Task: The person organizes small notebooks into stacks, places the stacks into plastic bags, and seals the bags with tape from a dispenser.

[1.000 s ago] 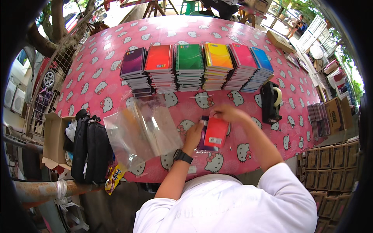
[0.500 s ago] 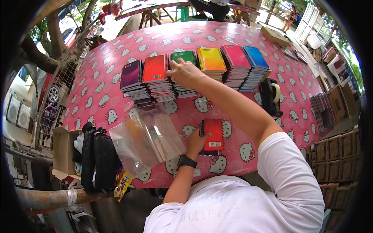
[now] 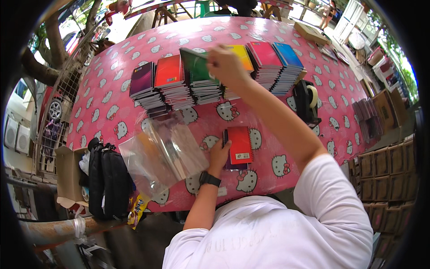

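Note:
My right hand (image 3: 227,66) is closed on the edge of a green spiral notebook (image 3: 194,65), which tilts up off the top of its stack. Its fingers are partly blurred. Nearer to me, my left hand (image 3: 218,154) grips the left side of a red spiral notebook (image 3: 239,144), thumb along its edge. Beneath that one, a dark purple notebook (image 3: 237,167) pokes out. Stacks of notebooks stand in a row: purple (image 3: 142,80), red (image 3: 169,71), green, yellow (image 3: 240,56), pink (image 3: 265,54) and blue (image 3: 288,55). My right hand covers part of the yellow stack.
Clear plastic sleeves (image 3: 163,154) lie left of my left hand. A black tape dispenser (image 3: 307,103) sits right of the stacks. Along the left edge are a black bag (image 3: 107,179), an open carton (image 3: 70,175) and a yellow snack packet (image 3: 138,210). Brown boxes (image 3: 387,172) are piled at right.
My right hand has taken hold of the top green notebook and raised it, moving slightly right. My left hand stays at the red notebook. The whole view has shifted a little.

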`<act>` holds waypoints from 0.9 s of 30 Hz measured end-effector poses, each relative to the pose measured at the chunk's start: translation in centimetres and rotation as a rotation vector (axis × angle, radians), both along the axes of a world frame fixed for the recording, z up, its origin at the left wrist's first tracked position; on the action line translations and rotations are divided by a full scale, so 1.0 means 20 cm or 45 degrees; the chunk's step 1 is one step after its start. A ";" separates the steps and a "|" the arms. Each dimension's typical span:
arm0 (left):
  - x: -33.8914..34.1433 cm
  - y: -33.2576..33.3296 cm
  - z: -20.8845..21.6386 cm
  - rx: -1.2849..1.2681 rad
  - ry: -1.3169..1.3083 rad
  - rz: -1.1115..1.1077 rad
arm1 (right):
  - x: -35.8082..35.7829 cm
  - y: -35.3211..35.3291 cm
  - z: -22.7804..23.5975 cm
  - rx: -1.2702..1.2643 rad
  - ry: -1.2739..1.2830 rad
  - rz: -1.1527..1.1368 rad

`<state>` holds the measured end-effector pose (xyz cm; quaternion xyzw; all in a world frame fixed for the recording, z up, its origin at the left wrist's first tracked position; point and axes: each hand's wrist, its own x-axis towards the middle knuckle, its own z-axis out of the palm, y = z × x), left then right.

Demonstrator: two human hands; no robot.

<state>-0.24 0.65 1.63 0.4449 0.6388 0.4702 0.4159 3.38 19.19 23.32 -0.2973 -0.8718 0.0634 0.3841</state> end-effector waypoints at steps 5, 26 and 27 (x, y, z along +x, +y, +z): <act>-0.04 0.00 -0.16 -0.125 -0.245 0.237 | 0.54 -0.51 -0.45 -1.374 1.138 0.060; 0.01 -0.02 -0.01 0.024 -0.183 0.082 | 0.22 0.14 -0.08 0.150 -0.848 -0.155; 0.00 -0.01 -0.01 0.019 -0.163 0.074 | 0.23 0.15 -0.08 0.182 -0.854 -0.095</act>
